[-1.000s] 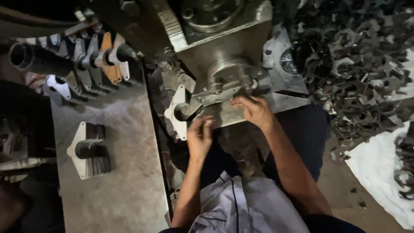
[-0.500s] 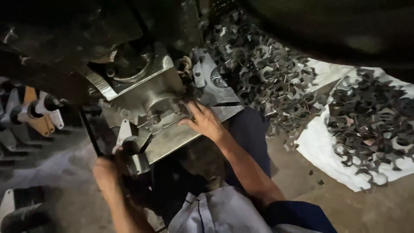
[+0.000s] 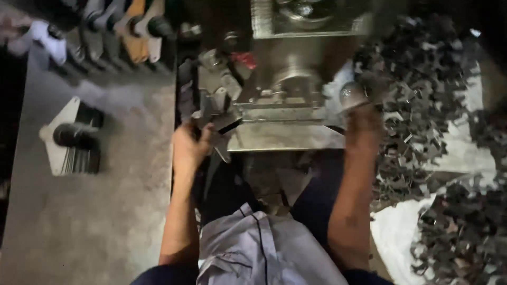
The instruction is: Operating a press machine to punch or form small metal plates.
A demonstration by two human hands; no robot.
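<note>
My left hand is closed around a dark metal piece at the left end of a steel press machine. The piece lies against the machine's flat bed plate. My right hand reaches to the right end of the bed. Its fingers are at the edge of a heap of small dark metal pieces. That hand is blurred, so I cannot tell whether it grips anything. Both forearms stretch forward over my lap.
A grey bench lies on the left, with a stack of flat white plates on a dark peg. Several clamp-like parts line its far edge. A white cloth on the floor carries more dark pieces.
My right hand has left the machine bed and gone right to the heap of pieces. My left hand has risen to the machine's left end and closed on the dark piece. The view has swung.
</note>
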